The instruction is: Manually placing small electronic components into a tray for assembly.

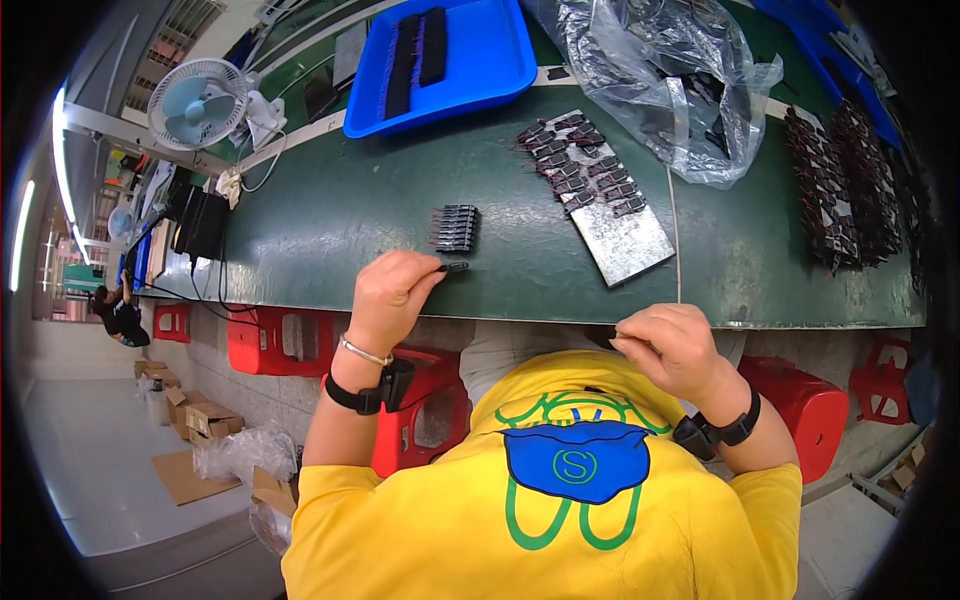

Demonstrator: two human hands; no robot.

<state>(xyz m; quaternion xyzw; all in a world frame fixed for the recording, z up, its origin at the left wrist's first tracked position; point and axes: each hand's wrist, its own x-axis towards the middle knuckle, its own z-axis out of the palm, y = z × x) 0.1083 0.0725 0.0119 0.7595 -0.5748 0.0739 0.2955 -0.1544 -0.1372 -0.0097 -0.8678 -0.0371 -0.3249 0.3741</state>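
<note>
In the head view, pinching a small black part (455, 267) between the thumb and fingertips of the left hand (388, 293), just left of the middle of the frame. Pointing the free end of that part toward the right of the frame, with the long axis lying nearly level, tipping only slightly up at the right. Keeping it over the near stretch of the green table (340, 220); not being able to tell whether it is touching the surface. Sitting just above it in the frame, a column of similar black parts (457, 229), lying side by side with long axes nearly level as well, and trailing red wires toward the left.

Curling the right hand (672, 345) right of centre, near the table's lower edge, with thumb and fingertips close together; not being able to tell what, if anything, is being pinched there.

Leaning from upper left to lower right beyond that hand, a silvery metal plate (626, 243), carrying more black parts (568, 170) on the upper portion, with red wires pointing mostly left. Spreading across the upper right, a clear plastic bag (690, 60); farther right, standing in dense rows, dark wired parts (822, 190). Resting at the top centre, a blue tray (495, 60) holding black strips (403, 60). Standing at the upper left, a fan (197, 105); showing below the table, red stools (285, 340).
</note>
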